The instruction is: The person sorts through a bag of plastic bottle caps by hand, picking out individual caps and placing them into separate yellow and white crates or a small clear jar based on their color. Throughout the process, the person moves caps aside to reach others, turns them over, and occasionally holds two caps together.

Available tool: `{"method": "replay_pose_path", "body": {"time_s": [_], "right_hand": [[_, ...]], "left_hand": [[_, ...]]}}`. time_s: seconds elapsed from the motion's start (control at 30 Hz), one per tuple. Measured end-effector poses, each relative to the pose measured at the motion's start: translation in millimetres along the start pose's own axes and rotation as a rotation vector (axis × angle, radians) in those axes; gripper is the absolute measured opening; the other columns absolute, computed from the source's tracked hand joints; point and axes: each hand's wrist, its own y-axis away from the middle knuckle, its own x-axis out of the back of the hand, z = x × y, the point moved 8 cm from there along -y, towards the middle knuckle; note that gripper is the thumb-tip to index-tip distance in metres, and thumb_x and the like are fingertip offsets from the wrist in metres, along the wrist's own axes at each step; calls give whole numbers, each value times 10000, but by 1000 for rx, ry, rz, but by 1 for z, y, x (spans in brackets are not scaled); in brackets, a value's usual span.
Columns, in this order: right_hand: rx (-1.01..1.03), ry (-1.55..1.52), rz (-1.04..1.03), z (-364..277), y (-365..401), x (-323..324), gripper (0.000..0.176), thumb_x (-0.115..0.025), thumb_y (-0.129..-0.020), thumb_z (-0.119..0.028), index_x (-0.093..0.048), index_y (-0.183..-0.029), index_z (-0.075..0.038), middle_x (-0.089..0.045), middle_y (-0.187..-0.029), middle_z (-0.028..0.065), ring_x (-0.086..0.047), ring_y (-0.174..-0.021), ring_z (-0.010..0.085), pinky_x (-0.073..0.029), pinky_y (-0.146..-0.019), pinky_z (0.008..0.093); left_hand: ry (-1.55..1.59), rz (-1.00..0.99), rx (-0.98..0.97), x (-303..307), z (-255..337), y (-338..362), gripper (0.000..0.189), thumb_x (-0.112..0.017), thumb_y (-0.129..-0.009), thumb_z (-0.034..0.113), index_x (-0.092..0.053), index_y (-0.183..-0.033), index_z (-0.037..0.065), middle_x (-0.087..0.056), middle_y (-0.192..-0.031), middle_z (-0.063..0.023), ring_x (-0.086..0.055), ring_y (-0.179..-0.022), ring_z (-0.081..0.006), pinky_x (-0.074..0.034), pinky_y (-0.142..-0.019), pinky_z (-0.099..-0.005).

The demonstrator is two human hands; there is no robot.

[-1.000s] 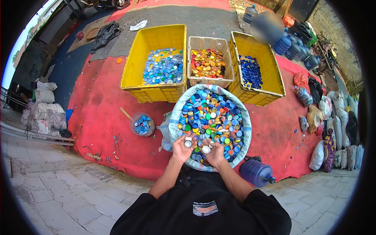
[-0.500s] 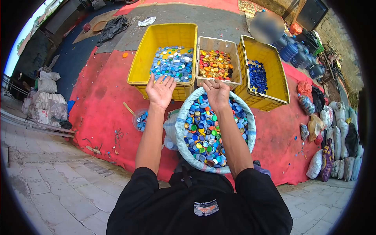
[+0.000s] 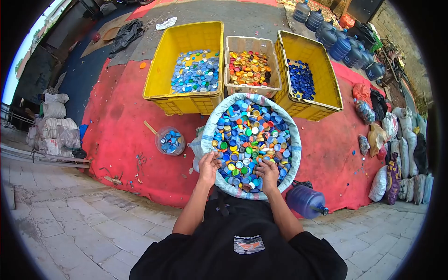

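A round light-blue sack (image 3: pixel 296 158) with a rolled rim stands in front of me, filled with mixed bottle caps (image 3: pixel 249 135) in blue, green, yellow, orange and white. Over its left rim is my left hand (image 3: pixel 209 166), fingers loosely curled and apart, with nothing visible in it. Inside the rim on the right, my right hand (image 3: pixel 267 175) reaches over the caps. Its fingers are spread, their tips right at the cap pile. Beyond the sack, a yellow crate (image 3: pixel 156 77) contains light-blue and white caps, a whitish crate (image 3: pixel 276 74) yellow, orange and red ones, and another yellow crate (image 3: pixel 326 74) dark-blue ones.
Left of the sack sits a clear tub (image 3: pixel 172 151) of blue caps with a stick beside it. A large blue water bottle (image 3: pixel 305 200) lies to the right. More water bottles (image 3: pixel 340 48) stand at the back right, and filled sacks (image 3: pixel 405 154) line the right side.
Both hands have come back from near the crates to the sack, their palms no longer turned up. The view has shifted slightly, bringing the water bottle on the right into fuller view.
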Motion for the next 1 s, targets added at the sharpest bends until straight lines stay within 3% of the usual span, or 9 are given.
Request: {"method": "replay_pose_path", "body": {"time_s": [0.03, 0.1, 0.2, 0.23, 0.33, 0.5, 0.63, 0.87, 1.0], "right_hand": [[-14, 25, 11, 5, 3, -1, 309, -481, -864, -39, -485, -1166, 28, -585, -1046, 135, -605, -804, 161, -518, -695, 292], [-29, 38, -51, 12, 6, -6, 324, -489, -848, -34, -488, -1167, 17, -582, -1047, 118, -604, -807, 161, -520, -692, 292], [-12, 74, -101, 13, 5, -12, 324, -497, -836, -26, -501, -1158, 7, -588, -1019, 99, -600, -806, 149, -516, -681, 284], [2, 80, -107, 10, 6, -14, 321, -501, -835, -26, -504, -1154, 6, -589, -1015, 97, -599, -807, 148, -515, -679, 283], [33, 67, -100, 3, 6, -12, 309, -503, -834, -18, -515, -1142, 0, -600, -980, 88, -600, -785, 142, -510, -663, 269], [66, 81, -56, -2, 8, 3, 301, -486, -838, -4, -520, -1136, 3, -613, -977, 86, -610, -768, 139, -505, -644, 251], [63, 126, -22, -2, 13, 14, 303, -470, -841, 0, -523, -1139, 6, -615, -991, 89, -613, -791, 138, -503, -660, 257], [40, 146, -3, -4, 22, 20, 305, -464, -845, -3, -522, -1145, -2, -606, -1016, 81, -614, -831, 144, -496, -679, 261], [50, 132, -8, 0, 22, 22, 299, -465, -842, -1, -524, -1136, -8, -604, -1015, 73, -615, -822, 145, -495, -679, 260]], "left_hand": [[-86, -12, -19, -4, -3, -2, 182, -598, -917, 235, -597, -940, 55, -620, -868, -46, -557, -674, -111, -484, -636, -271], [-247, -15, -37, -11, -8, -3, 158, -649, -878, 160, -591, -979, 53, -624, -877, -31, -545, -668, -75, -456, -620, -224], [-567, 10, -206, -20, -7, -16, 203, -663, -842, 104, -576, -1011, 32, -645, -930, -55, -578, -709, -119, -477, -621, -262], [-607, -2, -334, -26, -3, -21, 321, -706, -785, 82, -557, -1059, 5, -652, -978, -79, -588, -725, -139, -488, -632, -285], [-1015, 39, -450, -41, 2, -26, 418, -753, -734, 92, -550, -1085, -13, -655, -986, -96, -594, -751, -153, -494, -665, -295], [-1290, -26, -597, -65, -5, -44, 621, -784, -708, 176, -455, -1204, 1, -580, -1138, -192, -569, -1050, -347, -475, -854, -418], [-1442, -32, -718, -78, -6, -46, 618, -783, -719, 204, -456, -1208, 15, -586, -1112, -186, -565, -1048, -353, -462, -869, -427], [-1509, -15, -595, -80, -9, -52, 587, -767, -742, 207, -462, -1209, 26, -595, -1096, -169, -574, -1041, -340, -467, -841, -434], [-1462, -35, -782, -85, -4, -44, 575, -750, -750, 161, -457, -1224, 18, -589, -1052, -160, -593, -926, -315, -474, -804, -416]]}}
